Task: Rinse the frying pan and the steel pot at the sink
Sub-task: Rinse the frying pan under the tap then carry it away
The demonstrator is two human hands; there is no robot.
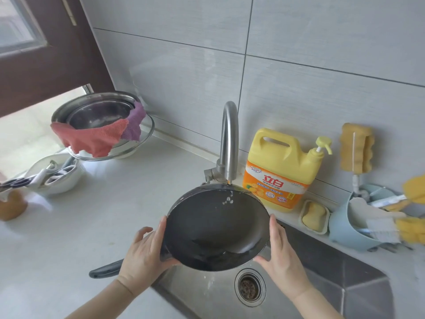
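Frying pan (pixel 216 229) is held tilted over the sink (pixel 345 279), just under the tap (pixel 228 143); a thin water stream hits its far inner wall. Left hand (pixel 147 254) is clamped on the left rim, thumb under the near edge; right hand (pixel 281 256) is pressed flat-fingered against the right rim. Handle (pixel 105 269) sticks out near-left, unheld. Pan judged rigid, moderately heavy, slippery when wet; the handle is judged the safer hold. Steel pot (pixel 99 113) sits far left on the tabletop (pixel 138 203), cloths (pixel 96 137) draped over its rim, not yet rinsed.
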